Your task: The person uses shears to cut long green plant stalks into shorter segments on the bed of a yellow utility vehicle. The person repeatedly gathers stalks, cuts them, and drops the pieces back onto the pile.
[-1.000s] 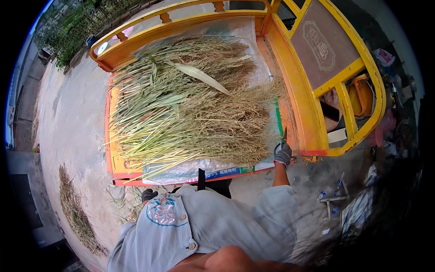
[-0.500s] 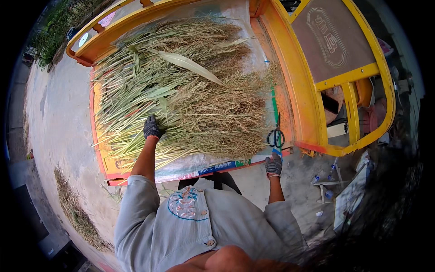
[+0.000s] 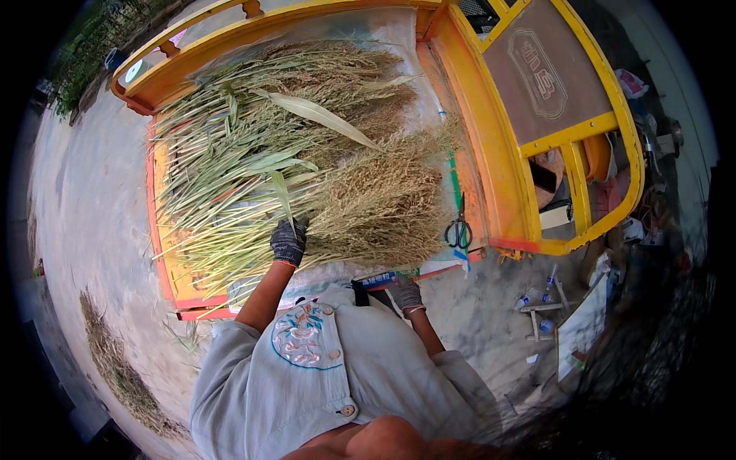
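A thick layer of cut stalks with brushy brown seed heads (image 3: pixel 376 218) covers the orange cart bed, the pale stems pointing left. My left hand (image 3: pixel 289 241), in a dark grey knitted glove, is closed around stalks at the near side of the layer. Next to its fingertips lies a long green leaf (image 3: pixel 283 198). In a similar glove, my right hand (image 3: pixel 406 294) is low at the bed's near edge, beside the printed end of the plastic sheet; its fingers are blurred and partly hidden. Black-handled scissors (image 3: pixel 459 231) lie on the bed to its right, out of both hands.
A yellow metal frame with a brown panel (image 3: pixel 536 69) rises at the right, and a yellow side rail (image 3: pixel 307 19) runs along the far side. A blue strip (image 3: pixel 462 258) hangs by the scissors. Loose dry stalks (image 3: pixel 123 368) lie on the concrete at left.
My left hand has moved right and slightly nearer along the stalks. My right hand has come left and down, away from the blue strip and scissors, toward my body.
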### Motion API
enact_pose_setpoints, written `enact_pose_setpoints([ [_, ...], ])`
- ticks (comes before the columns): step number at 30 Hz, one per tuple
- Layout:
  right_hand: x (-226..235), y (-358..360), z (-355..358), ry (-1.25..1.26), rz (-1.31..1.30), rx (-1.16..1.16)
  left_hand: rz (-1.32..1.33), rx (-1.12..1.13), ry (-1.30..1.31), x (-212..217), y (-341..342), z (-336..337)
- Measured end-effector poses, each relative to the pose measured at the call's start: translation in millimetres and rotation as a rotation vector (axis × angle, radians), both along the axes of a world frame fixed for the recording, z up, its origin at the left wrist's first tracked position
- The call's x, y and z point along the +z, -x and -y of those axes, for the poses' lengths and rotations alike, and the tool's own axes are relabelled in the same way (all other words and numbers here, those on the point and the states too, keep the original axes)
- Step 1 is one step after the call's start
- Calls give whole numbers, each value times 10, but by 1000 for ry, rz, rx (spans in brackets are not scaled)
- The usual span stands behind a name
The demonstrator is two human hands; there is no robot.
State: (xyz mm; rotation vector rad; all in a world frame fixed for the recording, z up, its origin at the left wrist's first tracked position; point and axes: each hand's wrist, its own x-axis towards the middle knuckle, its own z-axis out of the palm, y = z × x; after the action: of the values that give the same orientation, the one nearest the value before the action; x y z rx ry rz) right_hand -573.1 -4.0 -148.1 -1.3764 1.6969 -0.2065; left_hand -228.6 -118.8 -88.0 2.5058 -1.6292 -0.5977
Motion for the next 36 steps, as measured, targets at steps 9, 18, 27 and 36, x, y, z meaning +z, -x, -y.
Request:
enact_pose_setpoints([
  [9,30,-488,625,-141,-44,253,28,-176,182,54,19,-519],
  [18,35,-590,743,-136,-169,970,115,-378,252,453,73,-617],
  [27,987,-1135,865,-35,426,414,120,-476,189,87,175,22],
  [36,278,-1997,1883,495,-265,799,-99,-240,137,75,-225,-283],
])
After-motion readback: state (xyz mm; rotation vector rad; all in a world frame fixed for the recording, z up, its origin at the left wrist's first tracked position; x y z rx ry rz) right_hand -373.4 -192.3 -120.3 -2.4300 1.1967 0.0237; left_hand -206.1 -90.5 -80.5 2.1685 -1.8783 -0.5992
